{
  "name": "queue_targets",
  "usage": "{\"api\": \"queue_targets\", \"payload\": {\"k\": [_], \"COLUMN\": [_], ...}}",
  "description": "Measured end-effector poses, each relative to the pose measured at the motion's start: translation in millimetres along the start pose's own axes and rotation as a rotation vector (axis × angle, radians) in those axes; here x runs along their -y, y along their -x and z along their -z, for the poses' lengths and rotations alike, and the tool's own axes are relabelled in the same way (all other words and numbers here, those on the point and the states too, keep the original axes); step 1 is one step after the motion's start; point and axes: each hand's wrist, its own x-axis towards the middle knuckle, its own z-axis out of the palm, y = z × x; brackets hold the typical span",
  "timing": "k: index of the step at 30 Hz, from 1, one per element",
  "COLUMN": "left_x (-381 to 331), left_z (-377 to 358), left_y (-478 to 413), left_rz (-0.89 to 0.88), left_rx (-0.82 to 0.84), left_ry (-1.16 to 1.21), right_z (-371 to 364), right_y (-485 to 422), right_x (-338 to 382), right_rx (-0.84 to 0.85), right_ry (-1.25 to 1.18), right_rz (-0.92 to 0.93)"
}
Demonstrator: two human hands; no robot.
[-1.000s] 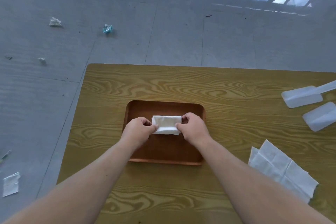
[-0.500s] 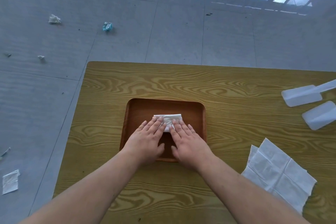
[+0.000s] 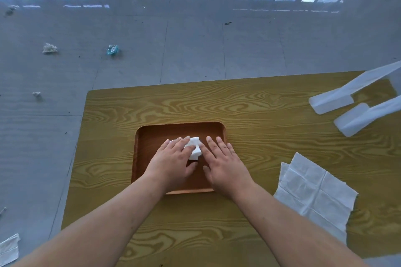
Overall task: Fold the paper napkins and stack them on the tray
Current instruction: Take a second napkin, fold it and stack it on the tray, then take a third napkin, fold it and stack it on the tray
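A folded white napkin (image 3: 194, 147) lies in the brown wooden tray (image 3: 152, 136) at the middle of the table. My left hand (image 3: 171, 161) rests flat on the napkin's left part, fingers spread, covering much of it. My right hand (image 3: 223, 162) lies flat on the tray just right of the napkin, its index finger touching the napkin's right edge. Neither hand grips anything. A pile of unfolded white napkins (image 3: 312, 188) lies on the table to the right of the tray.
The wood-grain table (image 3: 249, 104) ends on the left near the tray. Two white plastic pieces (image 3: 338, 102) lie at the far right. Crumpled scraps (image 3: 50, 48) and a paper sheet (image 3: 8, 249) litter the grey floor.
One second ago both hands pinched the napkin's ends above the tray. Since then they have flattened onto it, and now the right hand has slid off to the right of it.
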Motion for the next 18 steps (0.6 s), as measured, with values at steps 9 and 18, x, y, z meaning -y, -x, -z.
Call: {"api": "queue_targets", "payload": {"k": [9, 18], "left_x": [-147, -273], "left_z": [12, -19], "left_y": [-52, -94], "left_rz": [-0.294, -0.257], "left_rx": [0.005, 0.107], "left_ry": [-0.077, -0.053], "right_z": [15, -4], "right_y": [121, 226], "right_x": [-109, -177], "right_rx": [-0.145, -0.174], "right_ry": [-0.119, -0.197], "right_rz": [-0.381, -0.712]}}
